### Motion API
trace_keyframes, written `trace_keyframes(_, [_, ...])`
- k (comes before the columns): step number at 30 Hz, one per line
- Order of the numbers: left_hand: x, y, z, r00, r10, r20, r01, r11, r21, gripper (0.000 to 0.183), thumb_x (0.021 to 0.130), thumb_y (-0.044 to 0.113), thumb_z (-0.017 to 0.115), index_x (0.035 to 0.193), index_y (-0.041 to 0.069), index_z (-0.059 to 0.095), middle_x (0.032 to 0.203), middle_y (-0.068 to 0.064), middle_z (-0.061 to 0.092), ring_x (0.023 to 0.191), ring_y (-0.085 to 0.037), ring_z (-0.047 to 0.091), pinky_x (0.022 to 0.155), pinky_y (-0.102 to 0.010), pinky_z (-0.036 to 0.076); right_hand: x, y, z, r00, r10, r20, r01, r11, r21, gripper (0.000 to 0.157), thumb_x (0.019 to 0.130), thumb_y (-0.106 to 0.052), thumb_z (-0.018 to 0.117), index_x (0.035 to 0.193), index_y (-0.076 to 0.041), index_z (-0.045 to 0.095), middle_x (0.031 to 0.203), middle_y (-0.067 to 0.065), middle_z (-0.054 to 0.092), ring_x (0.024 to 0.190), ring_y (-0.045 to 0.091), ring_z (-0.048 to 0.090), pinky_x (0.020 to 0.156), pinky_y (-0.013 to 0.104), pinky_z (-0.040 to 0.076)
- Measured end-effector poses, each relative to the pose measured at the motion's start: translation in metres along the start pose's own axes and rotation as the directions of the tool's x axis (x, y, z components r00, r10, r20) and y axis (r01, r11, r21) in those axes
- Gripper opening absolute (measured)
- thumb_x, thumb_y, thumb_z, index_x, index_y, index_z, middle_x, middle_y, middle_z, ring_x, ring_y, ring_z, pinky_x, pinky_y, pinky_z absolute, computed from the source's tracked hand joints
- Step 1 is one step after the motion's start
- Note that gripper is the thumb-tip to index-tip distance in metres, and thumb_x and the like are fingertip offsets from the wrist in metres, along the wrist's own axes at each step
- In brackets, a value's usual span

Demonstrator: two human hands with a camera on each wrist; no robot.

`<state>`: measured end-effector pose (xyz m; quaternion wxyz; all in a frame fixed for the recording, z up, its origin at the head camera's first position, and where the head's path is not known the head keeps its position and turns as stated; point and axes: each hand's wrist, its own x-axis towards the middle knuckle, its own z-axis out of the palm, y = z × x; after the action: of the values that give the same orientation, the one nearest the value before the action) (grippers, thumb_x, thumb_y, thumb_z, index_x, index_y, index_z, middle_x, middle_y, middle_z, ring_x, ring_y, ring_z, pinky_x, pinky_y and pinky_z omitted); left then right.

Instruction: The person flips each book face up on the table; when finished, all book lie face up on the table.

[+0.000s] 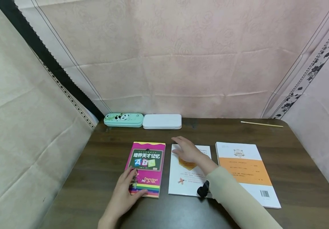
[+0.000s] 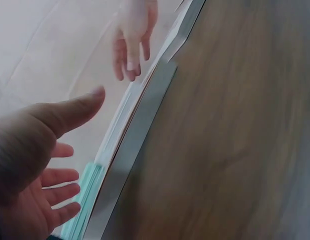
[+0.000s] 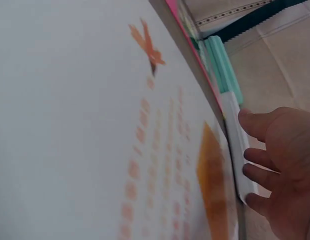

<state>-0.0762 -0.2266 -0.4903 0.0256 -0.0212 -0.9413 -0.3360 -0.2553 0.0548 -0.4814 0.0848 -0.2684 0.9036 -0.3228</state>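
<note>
Three books lie on the dark wooden table. The left one is a pink book point(image 1: 148, 175) with a green panel and a rainbow stripe. My left hand point(image 1: 125, 190) is at its lower left corner, thumb spread from the fingers and overlapping the cover. In the left wrist view that left hand point(image 2: 40, 175) shows loosely extended fingers with nothing held. The middle book point(image 1: 178, 187) is white with an orange patch and small printed lines. Over its upper part reaches my right hand point(image 1: 188, 151), fingers spread, grasping nothing; the right wrist view shows the same hand point(image 3: 290, 160) relaxed.
At the right lies a white book with an orange band point(image 1: 244, 171). Along the back edge stand a mint panda pencil case point(image 1: 124, 120) and a white case point(image 1: 162, 121), side by side. A thin stick point(image 1: 261, 124) lies back right. Cloth curtains point(image 1: 181, 63) enclose the table.
</note>
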Motion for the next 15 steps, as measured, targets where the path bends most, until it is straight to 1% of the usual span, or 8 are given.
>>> trace_keyframes(1, [0.001,0.004,0.002,1.0,0.006,0.002,-0.006,1.0,-0.011,0.09,0.077,0.04,0.089,0.149,0.003,0.049,0.158,-0.019,0.036,0.142,-0.04,0.036,0.11,-0.059,0.039,-0.004,0.001,-0.004,1.0,0.001,-0.006,-0.001,1.0,0.014,0.06,0.101,-0.024,0.065,0.154,-0.007,0.042,0.153,0.012,0.045,0.142,0.032,0.042,0.115,0.05,0.037])
trace_keyframes(4, [0.003,0.014,0.01,1.0,0.013,0.028,-0.012,1.0,-0.025,0.088,0.077,0.041,0.088,0.15,0.008,0.05,0.159,-0.012,0.038,0.143,-0.037,0.037,0.108,-0.057,0.043,-0.014,0.003,-0.013,0.999,0.019,-0.03,-0.018,0.999,0.034,0.058,0.101,-0.022,0.065,0.153,-0.006,0.043,0.153,0.014,0.046,0.141,0.034,0.043,0.114,0.052,0.038])
trace_keyframes(5, [0.003,0.017,0.012,0.999,0.011,0.043,-0.01,0.999,-0.031,0.088,0.078,0.041,0.088,0.15,0.009,0.05,0.159,-0.01,0.038,0.143,-0.036,0.036,0.107,-0.057,0.044,-0.017,0.004,-0.016,0.999,0.018,-0.041,-0.017,0.999,0.03,0.057,0.101,-0.021,0.065,0.152,-0.005,0.044,0.152,0.015,0.047,0.14,0.035,0.045,0.113,0.052,0.039])
trace_keyframes(8, [0.005,0.024,0.019,0.996,0.017,0.084,-0.013,0.999,-0.04,0.085,0.079,0.042,0.087,0.15,0.012,0.05,0.16,-0.007,0.037,0.144,-0.035,0.036,0.106,-0.057,0.045,-0.027,0.008,-0.023,0.997,0.051,-0.065,-0.048,0.998,0.039,0.057,0.1,-0.022,0.067,0.15,-0.006,0.047,0.149,0.014,0.05,0.135,0.034,0.051,0.109,0.052,0.044])
trace_keyframes(12, [0.008,0.031,0.027,0.993,0.063,0.102,-0.057,0.997,-0.057,0.081,0.081,0.038,0.086,0.149,0.011,0.052,0.157,-0.009,0.041,0.142,-0.036,0.039,0.109,-0.058,0.042,-0.039,0.017,-0.034,0.993,0.089,-0.076,-0.084,0.994,0.062,0.057,0.098,-0.022,0.069,0.149,-0.006,0.048,0.145,0.014,0.054,0.129,0.032,0.056,0.104,0.051,0.049])
trace_keyframes(15, [0.01,0.034,0.031,0.99,0.1,0.099,-0.094,0.993,-0.065,0.079,0.081,0.035,0.086,0.148,0.011,0.053,0.156,-0.009,0.043,0.142,-0.035,0.04,0.11,-0.057,0.04,-0.046,0.026,-0.041,0.993,0.091,-0.082,-0.086,0.995,0.052,0.057,0.098,-0.022,0.07,0.148,-0.003,0.05,0.142,0.016,0.057,0.127,0.033,0.057,0.102,0.052,0.05])
